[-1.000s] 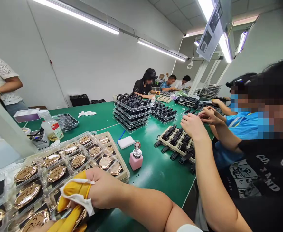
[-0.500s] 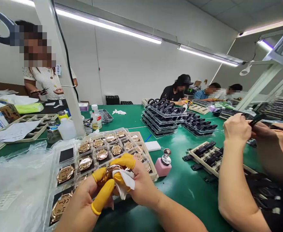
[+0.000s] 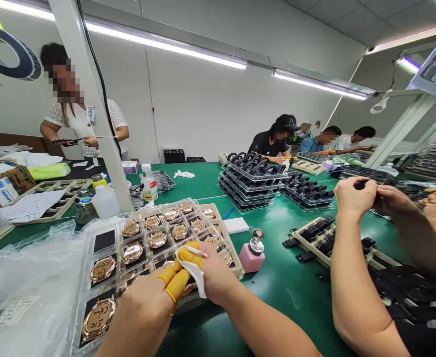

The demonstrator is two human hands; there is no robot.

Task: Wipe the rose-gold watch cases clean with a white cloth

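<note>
My left hand (image 3: 147, 302), with yellow finger cots, is closed around a rose-gold watch case (image 3: 189, 289). Only a sliver of the case's edge shows below the fingers. My right hand (image 3: 216, 272), wearing yellow cots too, pinches a folded white wipe (image 3: 196, 274) against the left fingertips, above the case. Both hands meet over the near edge of a clear plastic tray (image 3: 77, 302). Rose-gold watch cases (image 3: 98, 320) lie back side up in its black-lined compartments; one compartment at the upper left holds only its black pad.
Right of the tray stand a pink pump bottle (image 3: 252, 256) and a white block (image 3: 236, 225). Stacked trays of black straps (image 3: 253, 183) sit behind. A co-worker's arms (image 3: 359, 258) reach in from the right over a strap tray (image 3: 318, 233). Plastic bags (image 3: 28, 277) lie left.
My left hand has rolled over so its back faces up, hiding most of the watch case. The wipe has risen slightly in my right hand. The co-worker's hands at right have moved closer together.
</note>
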